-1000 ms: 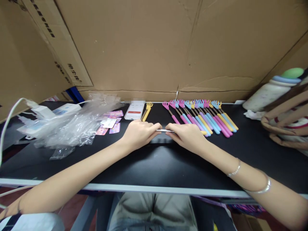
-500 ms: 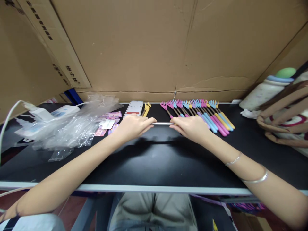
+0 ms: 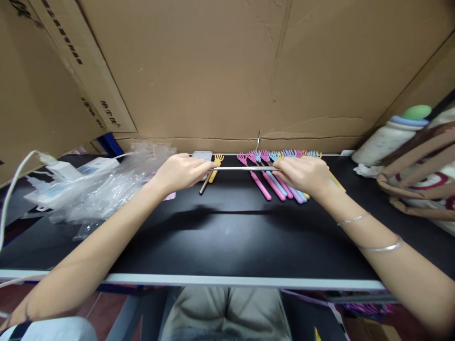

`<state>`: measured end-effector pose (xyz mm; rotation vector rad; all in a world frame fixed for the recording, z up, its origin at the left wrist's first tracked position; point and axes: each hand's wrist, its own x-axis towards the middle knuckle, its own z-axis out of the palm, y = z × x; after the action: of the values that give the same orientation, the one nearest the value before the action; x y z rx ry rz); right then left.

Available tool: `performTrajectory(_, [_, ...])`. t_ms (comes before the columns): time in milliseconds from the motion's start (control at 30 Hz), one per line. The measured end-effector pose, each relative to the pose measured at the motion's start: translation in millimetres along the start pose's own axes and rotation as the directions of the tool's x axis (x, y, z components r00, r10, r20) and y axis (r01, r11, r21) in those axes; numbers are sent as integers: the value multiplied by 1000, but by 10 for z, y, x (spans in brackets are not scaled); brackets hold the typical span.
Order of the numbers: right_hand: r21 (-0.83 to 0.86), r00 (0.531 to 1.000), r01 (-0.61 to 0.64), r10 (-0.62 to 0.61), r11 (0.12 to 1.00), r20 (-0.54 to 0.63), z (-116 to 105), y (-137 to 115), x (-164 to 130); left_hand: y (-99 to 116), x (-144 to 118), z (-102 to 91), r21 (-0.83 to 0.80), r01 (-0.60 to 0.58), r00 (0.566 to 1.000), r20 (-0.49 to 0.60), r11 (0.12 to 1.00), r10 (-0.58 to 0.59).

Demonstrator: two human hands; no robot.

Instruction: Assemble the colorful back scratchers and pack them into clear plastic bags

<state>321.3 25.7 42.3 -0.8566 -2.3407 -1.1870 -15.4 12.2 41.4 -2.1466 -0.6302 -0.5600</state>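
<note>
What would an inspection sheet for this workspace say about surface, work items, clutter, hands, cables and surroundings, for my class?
Surface: black tabletop, light reflecting near its middle.
Work items: slim metal rod held above it; claw-headed sticks lying side by side farther back.
Clutter: crinkled plastic film at left; phone, partly hidden; bottle at right.
Hands: left hand and right hand hold the rod between them.
Cables: white cable curving at far left.
Surroundings: cardboard behind.

Both arms (image 3: 117,237) forward; fingers (image 3: 203,166) curled
</note>
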Motion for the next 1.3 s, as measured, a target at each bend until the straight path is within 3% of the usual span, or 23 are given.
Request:
performTrajectory(167, [-12, 999, -22, 22, 1000, -25, 69, 109, -36, -103, -24, -11, 83, -22, 1000, 20, 996, 21])
performTrajectory(367, [-86, 981, 57, -71, 995, -180, 116, 156, -87, -171, -109, -73, 97, -39, 999, 16, 994, 38])
performTrajectory(567, [-89, 994, 75, -82, 993, -75, 66, 201, -233, -189, -189, -129, 79, -77, 996, 54, 994, 73])
performTrajectory(800, [-128, 995, 93, -96, 987, -13, -56, 465, -505, -280, -396, -161, 75, -40, 993, 112, 996, 32])
performTrajectory(967, [-165, 985, 158, -168, 974, -49, -58, 567, -606, -309, -462, -83, 27, -14, 995, 100, 1000, 11])
performTrajectory(1300, [-237, 994, 83, -96, 968, -44, 5, 745, -733, -400, -550, -112, 41, 62, 991, 114, 997, -66])
